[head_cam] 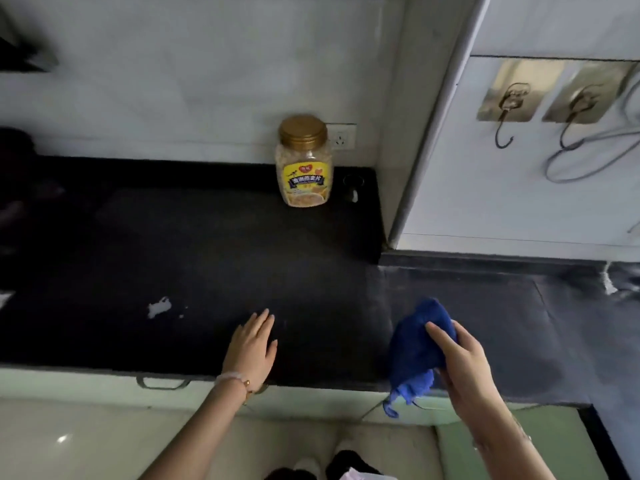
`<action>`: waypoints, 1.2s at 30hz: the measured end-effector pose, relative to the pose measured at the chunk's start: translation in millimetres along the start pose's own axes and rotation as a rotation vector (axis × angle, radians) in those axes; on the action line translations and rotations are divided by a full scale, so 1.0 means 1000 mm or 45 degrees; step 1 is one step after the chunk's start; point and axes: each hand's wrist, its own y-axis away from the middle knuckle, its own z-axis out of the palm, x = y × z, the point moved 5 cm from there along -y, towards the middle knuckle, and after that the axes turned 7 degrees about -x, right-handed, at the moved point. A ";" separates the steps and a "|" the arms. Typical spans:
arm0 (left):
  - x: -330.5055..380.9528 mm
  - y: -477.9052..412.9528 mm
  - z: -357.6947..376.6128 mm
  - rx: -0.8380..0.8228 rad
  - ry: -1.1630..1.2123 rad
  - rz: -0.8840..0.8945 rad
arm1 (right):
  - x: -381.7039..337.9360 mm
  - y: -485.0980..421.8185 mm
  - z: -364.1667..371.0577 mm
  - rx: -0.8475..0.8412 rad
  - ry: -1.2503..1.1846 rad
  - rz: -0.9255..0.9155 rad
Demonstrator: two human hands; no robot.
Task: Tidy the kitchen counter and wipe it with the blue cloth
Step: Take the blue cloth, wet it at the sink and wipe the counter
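The black kitchen counter [194, 244] fills the middle of the view. My right hand [462, 365] grips the bunched blue cloth [414, 351] just above the counter's front edge, with a corner of the cloth hanging down over the edge. My left hand [252, 348] rests flat on the counter near the front, fingers spread, holding nothing. A white smear [158, 307] lies on the counter to the left of my left hand. A clear jar with a gold lid and a yellow label [304, 161] stands upright at the back by the wall.
A wall socket [341, 136] sits behind the jar. A white wall panel on the right carries two metal hooks [509, 109] and a grey cable [588, 157]. Drawer handles [162, 383] show below the counter's front edge. Dark objects [17, 188] stand at the far left.
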 end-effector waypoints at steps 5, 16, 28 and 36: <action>-0.011 0.018 -0.014 0.168 0.189 -0.106 | -0.040 -0.021 0.045 -0.137 0.255 -0.307; -0.061 0.052 0.002 0.113 0.127 -0.291 | 0.050 -0.040 0.185 -0.771 1.343 -0.376; -0.080 0.049 -0.002 0.098 0.054 -0.178 | 0.027 -0.126 0.188 -0.600 1.421 -0.276; -0.105 0.051 -0.017 0.204 0.114 -0.216 | 0.069 -0.054 0.247 -0.901 1.489 -0.713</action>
